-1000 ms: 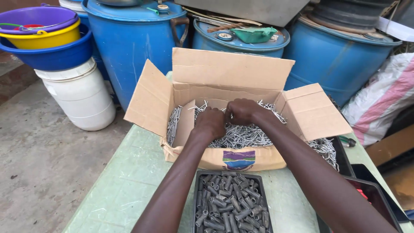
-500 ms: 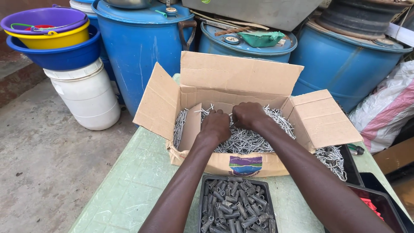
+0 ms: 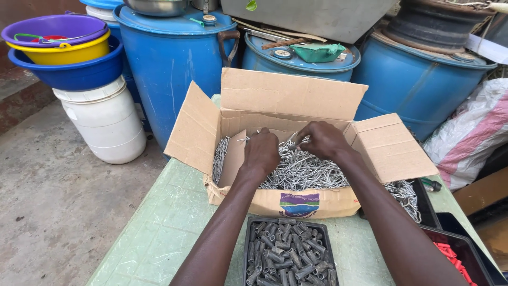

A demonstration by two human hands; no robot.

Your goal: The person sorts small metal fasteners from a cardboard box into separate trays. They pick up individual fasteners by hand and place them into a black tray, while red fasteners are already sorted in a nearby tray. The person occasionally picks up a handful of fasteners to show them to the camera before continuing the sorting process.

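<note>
An open cardboard box (image 3: 288, 100) stands on a pale green table (image 3: 164, 228), filled with a heap of thin silver metal nails (image 3: 304, 172). Both my hands reach into it. My left hand (image 3: 261, 151) is curled down into the nails at the box's back middle, fingers closed among them. Just to its right, my right hand (image 3: 324, 139) rests on the heap, its fingers bent and pinching at nails. In front of the box sits a black tray of short dark grey metal sleeves (image 3: 288, 254).
Blue drums (image 3: 174, 58) and stacked plastic basins (image 3: 61, 47) on a white bucket (image 3: 103, 122) stand behind and left. More nails (image 3: 405, 193) lie spilled right of the box. A tray with red pieces (image 3: 455, 259) sits at lower right. A striped sack (image 3: 471, 132) leans at right.
The view has shifted slightly. Both hands stay in the box, working deeper toward the back of the nail heap; the box has not moved.
</note>
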